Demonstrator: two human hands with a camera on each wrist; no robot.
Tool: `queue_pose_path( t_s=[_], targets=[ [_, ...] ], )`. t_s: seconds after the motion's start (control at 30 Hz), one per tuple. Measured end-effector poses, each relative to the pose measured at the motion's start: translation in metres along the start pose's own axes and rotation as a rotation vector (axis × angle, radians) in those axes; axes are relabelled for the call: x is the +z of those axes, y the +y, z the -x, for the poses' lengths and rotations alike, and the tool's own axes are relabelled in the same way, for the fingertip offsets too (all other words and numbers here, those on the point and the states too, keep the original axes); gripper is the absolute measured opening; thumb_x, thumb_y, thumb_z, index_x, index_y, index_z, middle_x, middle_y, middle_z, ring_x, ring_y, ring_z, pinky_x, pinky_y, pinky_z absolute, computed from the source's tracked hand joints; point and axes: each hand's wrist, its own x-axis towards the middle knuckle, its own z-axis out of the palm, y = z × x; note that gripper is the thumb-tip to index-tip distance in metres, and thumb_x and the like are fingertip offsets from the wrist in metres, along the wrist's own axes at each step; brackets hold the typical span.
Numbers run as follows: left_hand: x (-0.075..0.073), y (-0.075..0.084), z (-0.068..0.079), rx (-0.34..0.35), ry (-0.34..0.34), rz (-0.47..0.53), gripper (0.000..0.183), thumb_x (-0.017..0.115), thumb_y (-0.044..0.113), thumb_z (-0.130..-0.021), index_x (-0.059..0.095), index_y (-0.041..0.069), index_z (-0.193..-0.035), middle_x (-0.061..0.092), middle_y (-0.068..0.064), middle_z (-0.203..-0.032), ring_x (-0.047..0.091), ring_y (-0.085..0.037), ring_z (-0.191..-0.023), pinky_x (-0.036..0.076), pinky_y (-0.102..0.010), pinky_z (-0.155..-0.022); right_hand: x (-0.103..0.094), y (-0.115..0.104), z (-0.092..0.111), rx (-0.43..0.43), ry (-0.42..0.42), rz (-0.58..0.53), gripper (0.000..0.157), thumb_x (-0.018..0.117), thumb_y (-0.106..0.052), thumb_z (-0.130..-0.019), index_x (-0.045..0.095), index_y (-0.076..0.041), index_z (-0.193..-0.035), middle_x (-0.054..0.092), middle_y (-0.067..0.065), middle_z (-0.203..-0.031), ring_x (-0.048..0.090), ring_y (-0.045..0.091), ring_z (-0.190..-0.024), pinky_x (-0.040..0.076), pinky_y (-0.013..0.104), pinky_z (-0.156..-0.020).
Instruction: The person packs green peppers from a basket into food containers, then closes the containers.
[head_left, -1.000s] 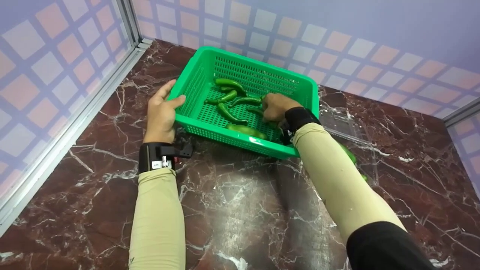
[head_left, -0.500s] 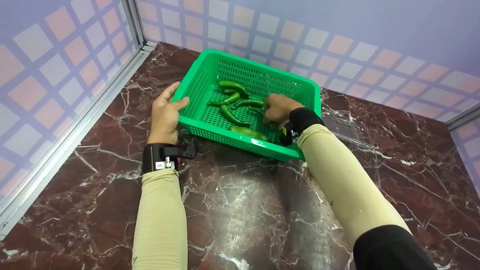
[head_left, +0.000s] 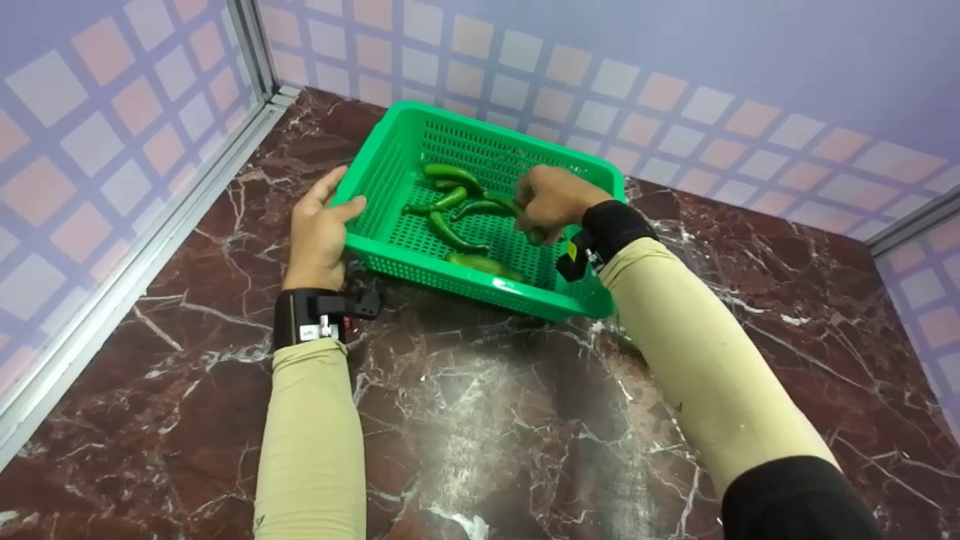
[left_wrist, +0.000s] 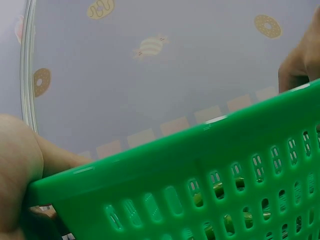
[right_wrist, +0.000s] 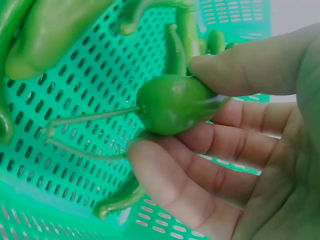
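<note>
My left hand [head_left: 319, 229] grips the left rim of a green plastic basket [head_left: 450, 277], thumb over the edge and fingers outside. Several long green chili peppers [head_left: 454, 232] lie on the basket's slotted floor, with a wider pale green pepper [head_left: 480, 264] by the front wall. Inside the right half, my right hand [head_left: 551, 199] pinches a small glossy green fruit [right_wrist: 175, 105] between thumb and fingers. A thin forked stem [right_wrist: 90, 117] shows beside that fruit in the right wrist view. In the left wrist view, the basket wall hides most of the contents.
The basket stands on a dark red marbled surface [head_left: 465, 420] near the back wall [head_left: 750, 97]. A metal frame edge [head_left: 142, 277] runs along the left side. Right of the basket, a small green item [head_left: 628, 343] is mostly hidden by my right forearm.
My right hand has risen slightly from the basket floor with the small green fruit. My left hand has kept its hold on the rim.
</note>
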Motion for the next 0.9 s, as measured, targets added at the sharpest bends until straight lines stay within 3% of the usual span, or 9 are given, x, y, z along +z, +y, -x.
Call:
queue_pose_path(
  t_s=[0.17,0.5,0.7,0.9],
  targets=[
    [-0.001,-0.001,-0.005,-0.024,0.030,0.044,0.056,0.057,0.001,-0.104,0.043,0.008,-0.158,0.059,-0.004,-0.131,0.063,-0.016,-0.108,0.057,-0.030,-0.099,-0.009,-0.002,0.006,-0.023,0.009,-0.022,0.006,0.068,-0.008,-0.098,0.065,-0.003,-0.101,0.071,0.007,-0.080,0.070,0.016,-0.067,0.066,0.035,-0.070],
    [-0.002,0.001,-0.012,-0.011,0.038,0.035,0.057,0.056,0.000,-0.104,0.043,0.007,-0.158,0.057,-0.006,-0.137,0.062,-0.015,-0.111,0.056,-0.028,-0.099,-0.035,-0.005,0.024,0.007,0.044,-0.071,0.012,0.068,-0.010,-0.099,0.057,-0.006,-0.097,0.069,0.004,-0.077,0.072,0.019,-0.070,0.066,0.033,-0.068],
    [-0.003,0.004,-0.016,-0.009,0.041,0.075,0.057,0.057,-0.002,-0.102,0.044,0.007,-0.157,0.059,0.000,-0.126,0.062,-0.015,-0.108,0.058,-0.026,-0.094,-0.051,-0.002,0.040,-0.012,0.087,-0.112,0.011,0.069,-0.008,-0.098,0.058,-0.004,-0.099,0.068,0.004,-0.076,0.071,0.017,-0.068,0.066,0.034,-0.066],
    [-0.004,0.004,-0.017,-0.013,0.035,0.046,0.058,0.057,0.000,-0.103,0.043,0.009,-0.158,0.054,-0.006,-0.144,0.060,-0.014,-0.113,0.054,-0.028,-0.101,-0.062,0.011,0.060,0.014,0.098,-0.095,0.012,0.067,-0.010,-0.099,0.057,-0.004,-0.102,0.066,0.008,-0.090,0.071,0.023,-0.075,0.067,0.038,-0.072]
  ],
)
